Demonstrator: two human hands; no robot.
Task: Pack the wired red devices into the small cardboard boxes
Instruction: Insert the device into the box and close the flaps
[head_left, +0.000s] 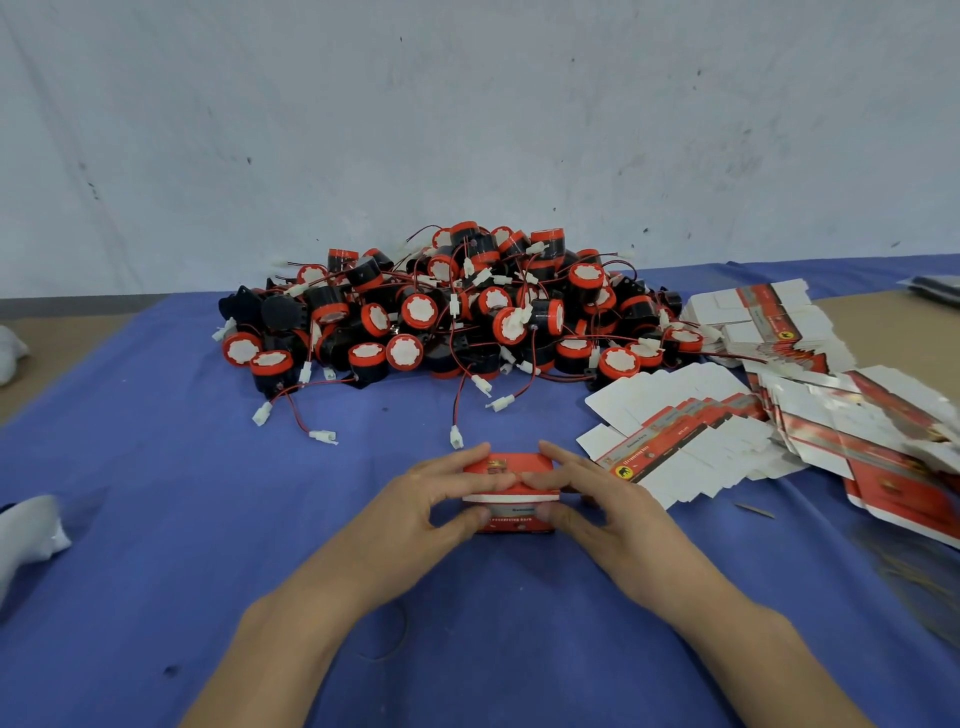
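Sitting pinched between the fingers (456, 460), red box (508, 477).

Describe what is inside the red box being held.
Nothing inside shows: the red box looks closed, gripped by left hand and right hand. Any device within is hidden.

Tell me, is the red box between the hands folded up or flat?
Folded up: the red box shows a top and a front face, gripped by the left hand and right hand.
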